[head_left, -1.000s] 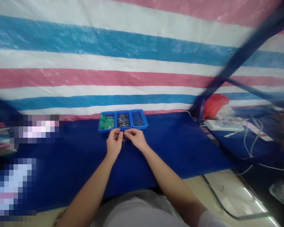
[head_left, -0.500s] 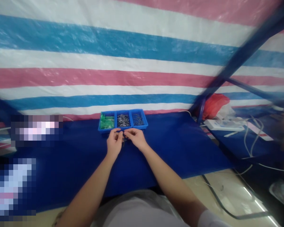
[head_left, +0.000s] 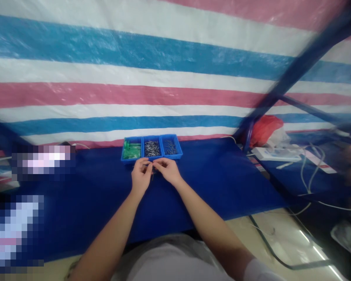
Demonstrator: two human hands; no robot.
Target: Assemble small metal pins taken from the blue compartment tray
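Note:
My left hand (head_left: 141,173) and my right hand (head_left: 167,169) meet close together just in front of three joined blue bins. The fingertips of each are pinched, but whatever lies between them is too small to make out. Beneath the fingers, a few thin metal pieces (head_left: 153,174) show on the blue table surface. Green packets (head_left: 131,151) fill the left bin. In the middle bin lies a heap of shiny metal screws or nails (head_left: 152,149); fewer of these metal pieces (head_left: 170,148) lie in the right bin.
A blue tabletop (head_left: 222,183) stretches beneath my arms, with a striped plastic sheet (head_left: 163,93) behind it. On the neighbouring table at right are a red bag (head_left: 266,130), a white power strip (head_left: 276,154) and loose cables (head_left: 305,173). Blue frame posts (head_left: 283,84) slant upward there.
My hands have drawn very slightly closer together at the fingertips, still in front of the bins. The view has shifted a little; the bins look the same.

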